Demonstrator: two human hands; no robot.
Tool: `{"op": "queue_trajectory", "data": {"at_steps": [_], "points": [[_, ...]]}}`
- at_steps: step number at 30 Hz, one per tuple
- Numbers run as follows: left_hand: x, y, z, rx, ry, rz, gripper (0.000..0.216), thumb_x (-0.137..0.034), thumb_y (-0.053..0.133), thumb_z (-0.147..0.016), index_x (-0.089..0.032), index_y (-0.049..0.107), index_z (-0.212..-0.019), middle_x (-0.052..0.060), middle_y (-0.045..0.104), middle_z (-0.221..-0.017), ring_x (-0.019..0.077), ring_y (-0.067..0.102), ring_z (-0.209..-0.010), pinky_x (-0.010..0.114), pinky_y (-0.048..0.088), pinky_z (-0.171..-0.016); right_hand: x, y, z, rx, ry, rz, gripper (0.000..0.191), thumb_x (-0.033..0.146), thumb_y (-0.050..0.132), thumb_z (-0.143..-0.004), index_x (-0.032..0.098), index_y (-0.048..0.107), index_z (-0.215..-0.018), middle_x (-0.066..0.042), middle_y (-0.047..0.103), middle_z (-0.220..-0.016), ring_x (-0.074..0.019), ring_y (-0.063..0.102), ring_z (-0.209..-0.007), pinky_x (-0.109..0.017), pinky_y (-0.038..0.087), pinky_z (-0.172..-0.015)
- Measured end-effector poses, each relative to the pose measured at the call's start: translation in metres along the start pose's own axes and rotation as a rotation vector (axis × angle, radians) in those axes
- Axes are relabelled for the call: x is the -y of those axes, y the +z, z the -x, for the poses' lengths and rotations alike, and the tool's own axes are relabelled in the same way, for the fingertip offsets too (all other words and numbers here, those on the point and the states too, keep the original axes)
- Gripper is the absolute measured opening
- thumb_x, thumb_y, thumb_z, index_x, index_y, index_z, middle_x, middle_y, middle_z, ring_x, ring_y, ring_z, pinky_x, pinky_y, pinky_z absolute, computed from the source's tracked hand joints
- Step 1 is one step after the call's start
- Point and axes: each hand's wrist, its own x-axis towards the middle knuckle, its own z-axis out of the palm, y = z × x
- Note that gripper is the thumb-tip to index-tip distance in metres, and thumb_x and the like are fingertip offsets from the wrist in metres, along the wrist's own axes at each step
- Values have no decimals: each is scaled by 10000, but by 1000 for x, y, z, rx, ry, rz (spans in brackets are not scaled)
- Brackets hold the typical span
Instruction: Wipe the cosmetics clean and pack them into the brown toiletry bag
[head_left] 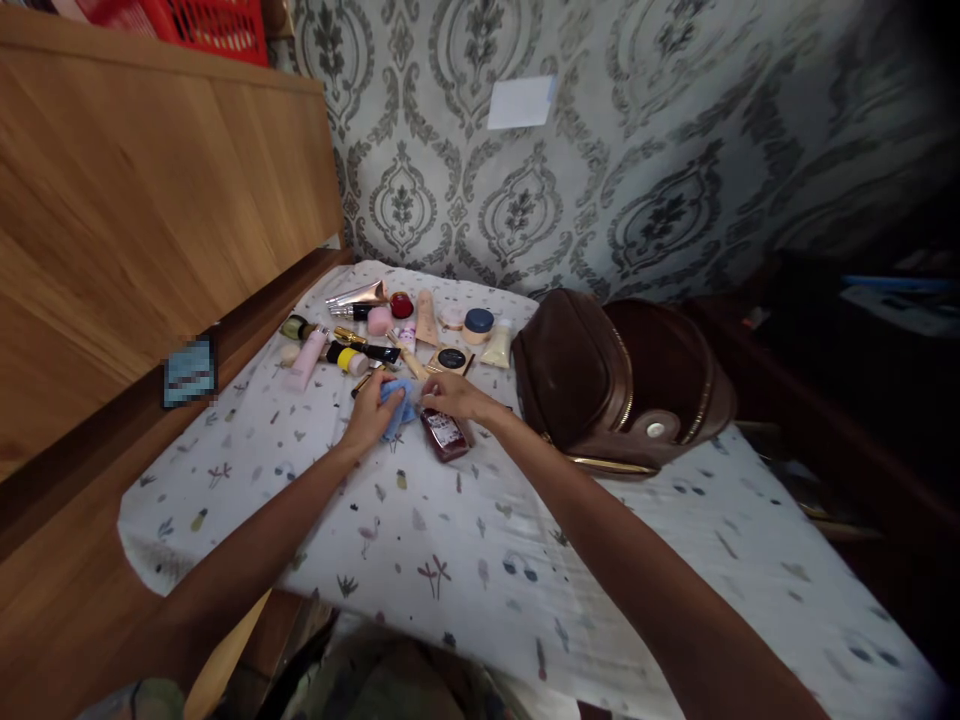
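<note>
My left hand is closed around a small blue cloth on the patterned bedsheet. My right hand is curled over the top of a dark red bottle with a white label, which lies on the sheet. The two hands meet at the cloth. Beyond them lies a scatter of cosmetics: a pink tube, a black and yellow tube, a rose-gold tube, a blue-lidded jar, a black compact.
An open brown bag lies on the bed right of my hands. A wooden headboard runs along the left, with a red basket on top. Patterned wallpaper stands behind. Dark furniture lies to the right.
</note>
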Motion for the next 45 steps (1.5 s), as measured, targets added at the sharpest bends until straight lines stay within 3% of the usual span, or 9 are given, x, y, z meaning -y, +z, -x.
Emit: {"op": "queue_trajectory", "data": {"at_steps": [4,8,15,22,30,34,36,40,45], "points": [[-8,-2,0,38,10,49,145,-328,606,-826,-208,594,-906,-10,618,-831,176,567,-780,288,462,-725,-9,-16,17,-85,-50,-139,254,354,579,-839,162,681,-709,10,581,-599,-134,517,-570,-242,375,-534],[-30,-1,-6,79,33,93,162,-332,597,-843,-208,619,-945,-18,629,-831,167,579,-744,272,472,-689,-13,-29,32,-262,-128,-233,330,469,557,-855,162,680,-839,-6,606,-689,-145,525,-624,-261,400,-585],[-84,5,-6,197,476,-113,137,-213,577,-899,-194,663,-1003,37,616,-967,194,601,-943,313,487,-862,-12,-23,54,-426,-236,-297,239,413,585,-841,190,670,-847,-32,642,-816,-168,555,-743,-284,428,-680],[-65,4,22,301,639,-265,144,-179,540,-937,-195,662,-1012,71,591,-1059,195,615,-961,303,522,-842,-25,-25,73,-485,-216,-395,328,498,578,-866,182,667,-850,-39,667,-839,-181,593,-765,-290,454,-672],[-47,-11,42,392,661,-368,166,-201,496,-966,-211,654,-1016,79,595,-1090,188,616,-947,291,530,-820,-18,-12,89,-611,-158,-502,389,576,700,-767,194,687,-838,-43,651,-833,-160,554,-695,-293,473,-653],[-51,-20,39,480,597,-296,160,-199,519,-949,-211,666,-1013,80,604,-1088,190,622,-962,304,526,-855,-15,-8,104,-648,-87,-550,386,564,708,-765,201,704,-897,-45,656,-817,-177,579,-703,-309,471,-665],[-60,-21,34,467,549,-240,147,-216,540,-940,-216,671,-1009,72,614,-1065,197,621,-980,322,520,-888,-16,-6,112,-664,-60,-579,405,563,701,-770,202,712,-954,-56,675,-855,-185,590,-719,-318,477,-681],[-86,-7,25,346,549,-180,137,-223,577,-923,-219,668,-1025,56,627,-1029,212,608,-1016,345,504,-929,-19,1,123,-700,-41,-614,421,544,688,-783,201,710,-1027,-57,682,-882,-172,577,-713,-304,468,-659],[-102,16,24,384,638,-180,187,-171,538,-934,-219,663,-1065,69,603,-1093,210,604,-1052,337,502,-942,-19,5,129,-709,-104,-655,383,497,715,-772,196,718,-1009,-44,651,-859,-153,568,-677,-285,452,-609]]}}
